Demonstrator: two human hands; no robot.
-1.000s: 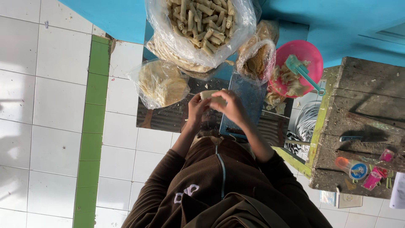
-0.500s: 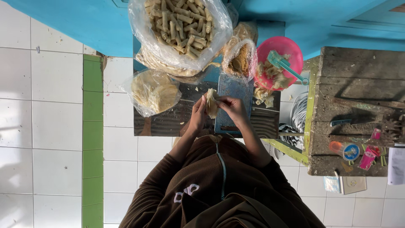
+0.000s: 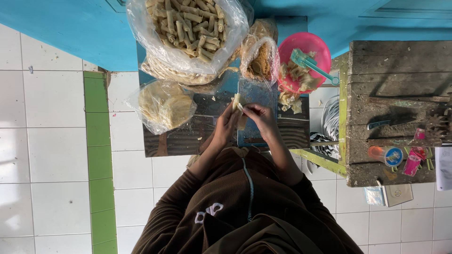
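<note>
now a pale wrapper [image 3: 237, 104] is pinched upright between the fingertips of the left hand [image 3: 227, 126] and right hand [image 3: 260, 120], lifted off the blue board [image 3: 256, 94] since a second ago. rolling seems under way; a bag of finished rolls [image 3: 186, 26] sits beyond the fingers.

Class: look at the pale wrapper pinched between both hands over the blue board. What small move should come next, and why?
Probably finish rolling: the left hand and right hand pinch a half-folded pale wrapper, not yet a tight tube like the rolls in the big bag.
</note>
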